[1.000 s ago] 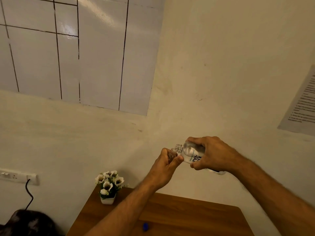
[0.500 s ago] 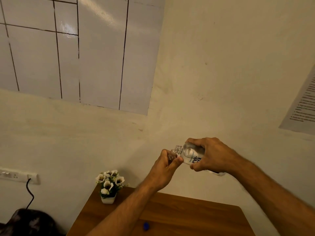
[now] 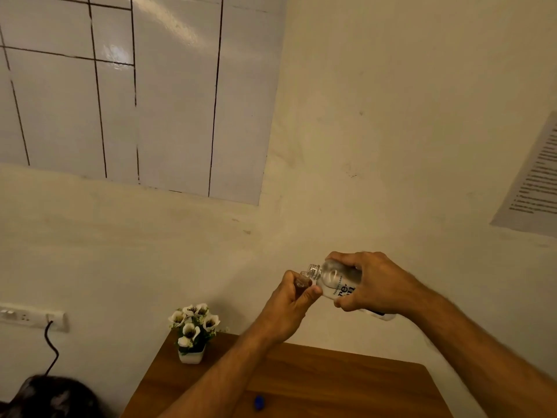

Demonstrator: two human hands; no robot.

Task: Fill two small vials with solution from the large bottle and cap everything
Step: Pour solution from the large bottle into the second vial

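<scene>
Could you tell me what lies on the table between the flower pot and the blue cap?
In the head view, the stretch of wooden table between the flower pot and the blue cap is bare; only the left forearm passes above it.

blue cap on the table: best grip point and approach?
Judging from the small blue cap, which lies on the brown wooden table with bare wood around it, I'd pinch its round sides from above. Both hands are occupied and its exact pose is too small to tell.
</scene>
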